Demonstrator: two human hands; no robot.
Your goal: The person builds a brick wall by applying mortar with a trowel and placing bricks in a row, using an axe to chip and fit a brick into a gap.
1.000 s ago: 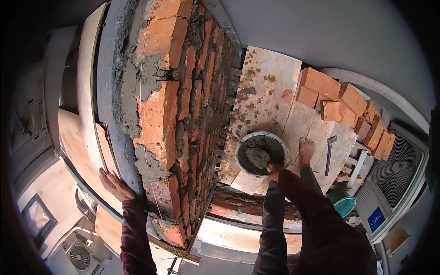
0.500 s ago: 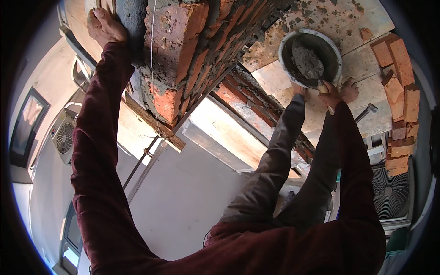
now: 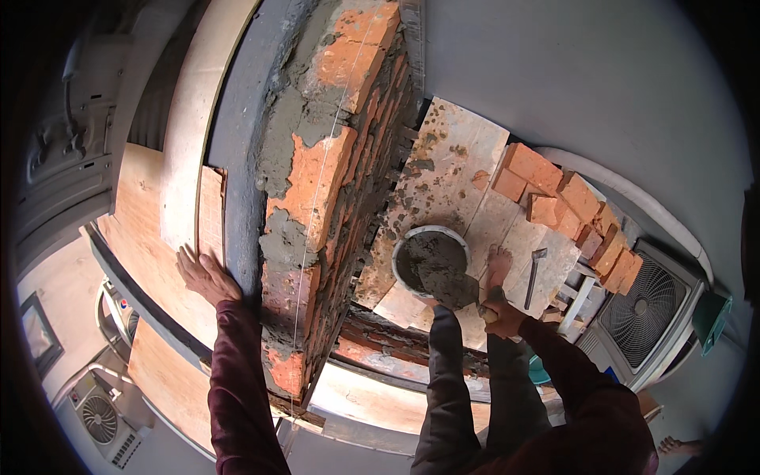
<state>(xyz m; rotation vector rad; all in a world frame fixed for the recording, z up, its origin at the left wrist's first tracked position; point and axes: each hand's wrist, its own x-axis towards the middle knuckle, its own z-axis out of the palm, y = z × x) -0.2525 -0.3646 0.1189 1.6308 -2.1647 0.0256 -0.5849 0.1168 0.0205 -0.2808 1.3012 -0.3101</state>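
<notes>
1. The right grip (image 3: 504, 315) is closed firmly around the handle of a trowel (image 3: 486, 313), knuckles to the near side, just right of the left foot's trouser leg.
2. The trowel's blade points left and far, over the near-right rim of the bucket, and is heaped with wet grey mortar (image 3: 450, 286); whether blade and rim touch, I cannot tell.
3. Handling such a load well likely calls for a level blade and a slow, steady wrist — a tilt could let the mortar slide off. Keeping it above the bucket while loose bits drop seems wise, and the handle is best held close behind the blade.
4. The left grip (image 3: 209, 277) clasps nothing visible: its fingers lie apart, palm down, on the wooden panel at the left, by the near end of a narrow strip (image 3: 211, 207). That contact probably helps balance during the reach to the right.
5. The bucket (image 3: 434, 229) stands on the wooden platform (image 3: 489, 226), right of the brick wall (image 3: 321, 182). More grey mortar lies inside — how deep, the blade and shadow hide.
6. A teal container (image 3: 538, 370) sits nearer, partly covered by the right arm and leg; its contents are out of sight.
7. Farther right, a hammer (image 3: 533, 277) lies on the platform, and stacked bricks (image 3: 574, 194) stand beyond it.
</notes>
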